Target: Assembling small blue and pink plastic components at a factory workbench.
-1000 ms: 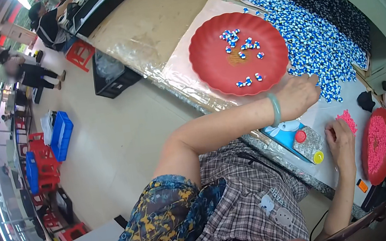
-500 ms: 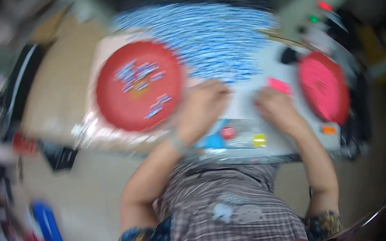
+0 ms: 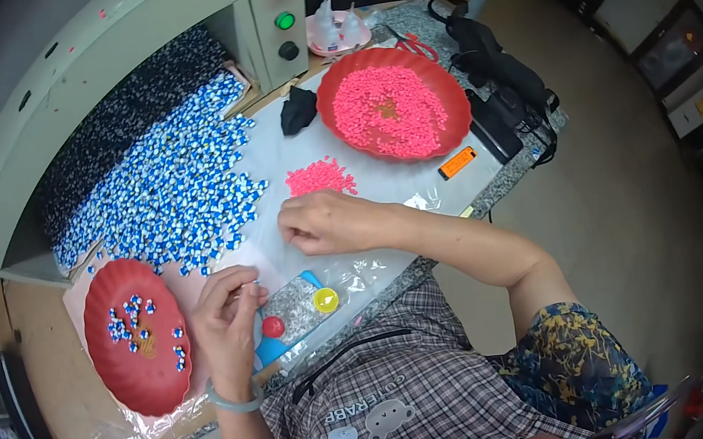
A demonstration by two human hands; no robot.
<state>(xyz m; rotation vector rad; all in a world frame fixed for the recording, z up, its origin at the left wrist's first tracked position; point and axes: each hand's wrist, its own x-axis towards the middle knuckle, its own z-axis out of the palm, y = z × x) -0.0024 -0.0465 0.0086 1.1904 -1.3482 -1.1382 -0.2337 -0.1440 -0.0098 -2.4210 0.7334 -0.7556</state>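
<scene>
My left hand [image 3: 228,315], with a pale green bangle at its wrist, hovers over the table's front part, beside the red tray. Its thumb and fingers are bent together; whatever they pinch is too small to make out. Curled closed, my right hand [image 3: 325,225] is just in front of a small heap of pink pieces [image 3: 320,177]; its fingertips' contents are hidden. Beyond both hands spreads a big pile of small blue-and-white pieces [image 3: 174,187]. Between my hands and my apron lies a blue-edged board [image 3: 269,350] with a red round cap [image 3: 272,327] and a yellow one [image 3: 325,300].
A scalloped red tray [image 3: 157,376] holds a few blue-and-white pieces at left. Another red tray [image 3: 452,104], full of pink pieces, stands at right near an orange box-like item [image 3: 457,164] and a black cloth [image 3: 298,110]. A machine housing [image 3: 271,13] with lit buttons arches behind.
The view has swung to the right and sharpened from a blur. My left hand has come back from the blue-and-white pile's edge; my right hand remains near the pink pieces.
</scene>
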